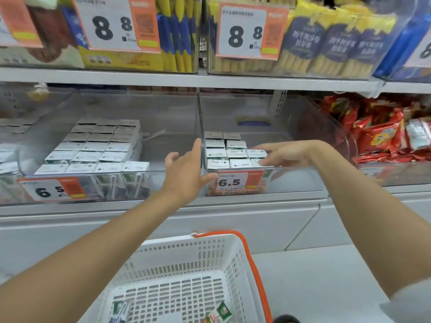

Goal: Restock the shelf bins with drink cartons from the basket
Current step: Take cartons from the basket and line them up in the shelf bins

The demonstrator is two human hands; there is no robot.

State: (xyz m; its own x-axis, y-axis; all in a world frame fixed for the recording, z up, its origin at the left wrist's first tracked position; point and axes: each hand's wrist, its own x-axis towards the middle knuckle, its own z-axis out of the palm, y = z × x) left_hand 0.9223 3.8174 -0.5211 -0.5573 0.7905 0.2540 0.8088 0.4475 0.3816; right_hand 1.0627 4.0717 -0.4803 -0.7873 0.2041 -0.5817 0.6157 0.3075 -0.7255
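Two clear shelf bins sit side by side. The left bin (pixel 163 145) holds several rows of white-topped drink cartons (pixel 93 148). The right bin (pixel 303 180) has a smaller block of cartons (pixel 224 152) at its front left. My left hand (pixel 186 173) rests on the front corner where the bins meet, fingers apart, thumb on the right bin's front. My right hand (pixel 284 153) reaches into the right bin, fingertips touching the front-right cartons there; it grips nothing. The white basket (pixel 186 259) with an orange handle sits below, with a few cartons (pixel 121 311) at its bottom.
Price tags reading 6.5 (pixel 238 181) hang on the bin fronts. Red snack packets (pixel 384 134) fill the bin to the right. An upper shelf (pixel 210 80) carries yellow-and-blue packs behind 8.8 tags. A grey ledge (pixel 326 287) extends beside the basket.
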